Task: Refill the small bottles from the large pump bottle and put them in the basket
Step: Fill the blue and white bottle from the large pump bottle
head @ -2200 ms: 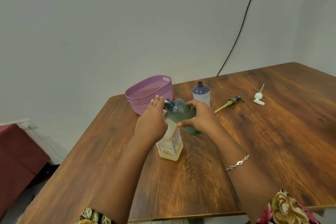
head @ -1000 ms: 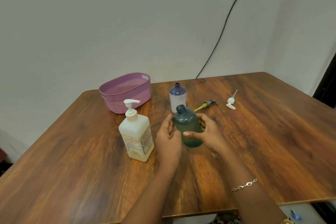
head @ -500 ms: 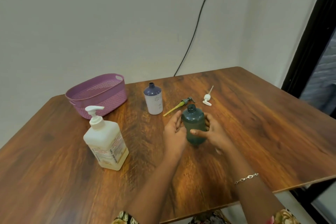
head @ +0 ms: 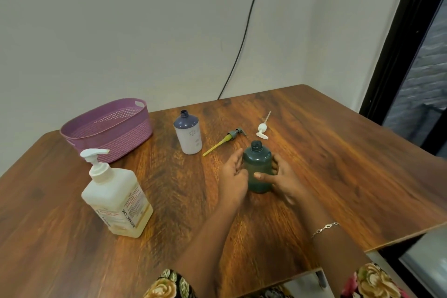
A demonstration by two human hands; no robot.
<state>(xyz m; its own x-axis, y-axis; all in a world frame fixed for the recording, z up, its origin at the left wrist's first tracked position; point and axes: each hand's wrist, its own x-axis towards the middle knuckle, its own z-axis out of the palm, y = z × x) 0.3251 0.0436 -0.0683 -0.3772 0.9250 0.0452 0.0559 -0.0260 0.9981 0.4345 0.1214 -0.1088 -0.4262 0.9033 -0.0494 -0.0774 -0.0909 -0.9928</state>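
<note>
While the teal bottle [head: 257,167] stands upright and uncapped on the wooden table [head: 338,152], the right hand [head: 284,178] grips it, thumb curled across the front and fingers wrapped behind. The left hand [head: 233,174] lies against its other side with fingers loose and slightly spread, steadying, not clasping. A paler fill shows through the plastic, so filling looks done for this one, and capping is likely the step in hand.

The next move calls for one hand to let go and fetch a pump head. The grey pump with yellow tube [head: 225,139] lies near at 11 o'clock and the white pump head [head: 262,128] near at 12. Which one fits cannot be told.

Further out at 10 o'clock stands the open white bottle with a purple shoulder [head: 188,134], then the purple basket [head: 106,128]. The large pump bottle [head: 116,198] sits at 8 o'clock.

Bare wood lies toward 3 o'clock, with the table's edge well apart. The path to the basket passes close to the white bottle.
</note>
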